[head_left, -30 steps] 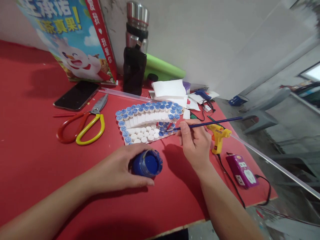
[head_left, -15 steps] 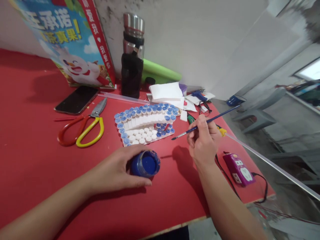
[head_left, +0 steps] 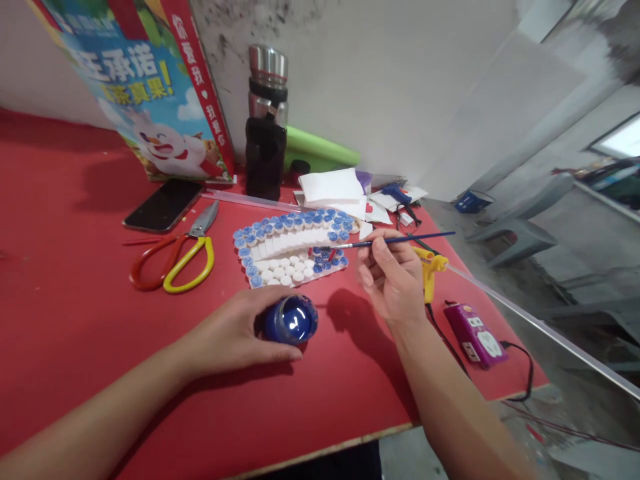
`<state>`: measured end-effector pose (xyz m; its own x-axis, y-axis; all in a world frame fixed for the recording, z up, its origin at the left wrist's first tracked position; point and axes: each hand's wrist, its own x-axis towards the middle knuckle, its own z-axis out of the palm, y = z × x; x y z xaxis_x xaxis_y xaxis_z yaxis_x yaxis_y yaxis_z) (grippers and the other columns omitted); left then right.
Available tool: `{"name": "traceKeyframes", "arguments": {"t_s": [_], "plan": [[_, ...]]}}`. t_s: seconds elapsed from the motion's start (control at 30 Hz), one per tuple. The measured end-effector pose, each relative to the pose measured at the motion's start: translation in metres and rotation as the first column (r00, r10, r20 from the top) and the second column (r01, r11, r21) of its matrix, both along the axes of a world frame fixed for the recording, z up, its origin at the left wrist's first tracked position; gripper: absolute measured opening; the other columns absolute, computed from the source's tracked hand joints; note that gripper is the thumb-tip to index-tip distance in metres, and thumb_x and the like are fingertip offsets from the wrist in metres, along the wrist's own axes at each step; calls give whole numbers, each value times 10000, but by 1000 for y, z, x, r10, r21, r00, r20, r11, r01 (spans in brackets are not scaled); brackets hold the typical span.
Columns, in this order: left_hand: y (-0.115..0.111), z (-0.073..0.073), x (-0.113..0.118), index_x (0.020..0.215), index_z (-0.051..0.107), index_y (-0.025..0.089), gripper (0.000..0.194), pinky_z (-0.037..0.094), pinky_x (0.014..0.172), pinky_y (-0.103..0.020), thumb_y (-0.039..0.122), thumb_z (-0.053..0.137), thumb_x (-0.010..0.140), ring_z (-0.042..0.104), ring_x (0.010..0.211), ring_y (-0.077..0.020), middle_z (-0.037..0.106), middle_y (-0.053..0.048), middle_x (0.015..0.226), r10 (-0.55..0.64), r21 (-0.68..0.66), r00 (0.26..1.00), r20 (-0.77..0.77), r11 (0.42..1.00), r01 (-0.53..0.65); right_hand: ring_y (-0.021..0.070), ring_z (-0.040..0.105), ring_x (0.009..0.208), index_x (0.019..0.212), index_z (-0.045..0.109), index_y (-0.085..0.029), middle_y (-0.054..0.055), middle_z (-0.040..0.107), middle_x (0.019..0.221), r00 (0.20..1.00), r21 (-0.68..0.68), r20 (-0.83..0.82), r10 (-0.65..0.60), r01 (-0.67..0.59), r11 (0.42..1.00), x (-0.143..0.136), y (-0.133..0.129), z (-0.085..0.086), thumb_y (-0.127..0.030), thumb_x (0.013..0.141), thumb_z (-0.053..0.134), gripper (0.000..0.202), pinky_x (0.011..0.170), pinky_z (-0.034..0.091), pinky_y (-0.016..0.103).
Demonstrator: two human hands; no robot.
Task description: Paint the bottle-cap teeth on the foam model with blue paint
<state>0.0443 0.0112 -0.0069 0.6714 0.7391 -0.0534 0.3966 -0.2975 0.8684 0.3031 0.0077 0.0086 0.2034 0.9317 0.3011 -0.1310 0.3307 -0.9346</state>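
Note:
My left hand (head_left: 250,328) is wrapped round a small glass jar of blue paint (head_left: 295,320), its mouth tipped toward me. Between the fingertips of my right hand (head_left: 395,277) is a thin paintbrush (head_left: 400,241) with a dark blue handle. Its tip points left, over the right part of a flat craft piece (head_left: 280,243) made of small round discs and white strips. Blue discs line the top and left edges and fill the lower right corner; white discs (head_left: 283,270) sit in the lower middle. Whether the bristles touch a disc, I cannot tell.
Scissors (head_left: 187,257) and a phone (head_left: 163,205) lie left on the red table (head_left: 75,320). Behind stand a printed bag (head_left: 165,100) and a bottle (head_left: 267,127). White sheets (head_left: 333,187), a yellow glue gun (head_left: 430,270) and a purple box with a cable (head_left: 475,333) are to the right.
My right hand has moved slightly left and up, bringing the brush tip from beside the craft piece to over its right part. My left hand still holds the jar.

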Motion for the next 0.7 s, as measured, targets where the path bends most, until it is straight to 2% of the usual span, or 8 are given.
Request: {"name": "traceKeyframes", "arguments": {"t_s": [0.13, 0.23, 0.33, 0.47, 0.7], "plan": [[1, -4, -1, 1284, 725, 238, 600, 607, 968, -409, 465, 919, 764, 744, 1124, -321, 790, -86, 1238, 15, 12, 999, 28, 1000, -15, 60, 477, 355, 916, 610, -244, -63, 673, 661, 999, 40, 30, 21, -23, 999, -7, -9, 3, -475, 1002, 696, 260, 310, 351, 190], [0, -11, -1, 1286, 711, 261, 608, 591, 964, -377, 431, 944, 751, 740, 1120, -296, 782, -53, 1232, 29, 58, 996, 81, 998, -33, 53, 469, 358, 883, 636, -227, -76, 618, 598, 995, 92, 92, 30, -39, 995, -12, -19, 1, -391, 1040, 667, 229, 327, 340, 174], [0, -15, -1, 1288, 696, 286, 592, 579, 947, -346, 394, 950, 764, 735, 1118, -269, 773, -26, 1230, 15, 95, 994, 104, 995, -25, 45, 478, 398, 901, 670, -221, -71, 601, 615, 971, 163, 238, 30, -71, 984, -17, -27, -4, -297, 1051, 655, 169, 370, 349, 176], [1, -17, -2, 1329, 668, 294, 623, 572, 960, -353, 394, 950, 782, 735, 1126, -260, 768, -28, 1253, -13, 135, 993, 119, 991, -3, 49, 490, 463, 903, 671, -219, -56, 614, 668, 900, 221, 435, 30, -140, 965, -22, -31, -6, -226, 1041, 650, 140, 443, 378, 197], [2, -18, -5, 1351, 658, 266, 644, 576, 977, -379, 424, 941, 795, 739, 1144, -281, 770, -58, 1278, -26, 153, 991, 133, 988, 5, 94, 660, 645, 902, 662, -218, -35, 686, 726, 819, 286, 573, 23, -226, 931, -26, -27, -4, -175, 1034, 625, 144, 616, 516, 210]]}}
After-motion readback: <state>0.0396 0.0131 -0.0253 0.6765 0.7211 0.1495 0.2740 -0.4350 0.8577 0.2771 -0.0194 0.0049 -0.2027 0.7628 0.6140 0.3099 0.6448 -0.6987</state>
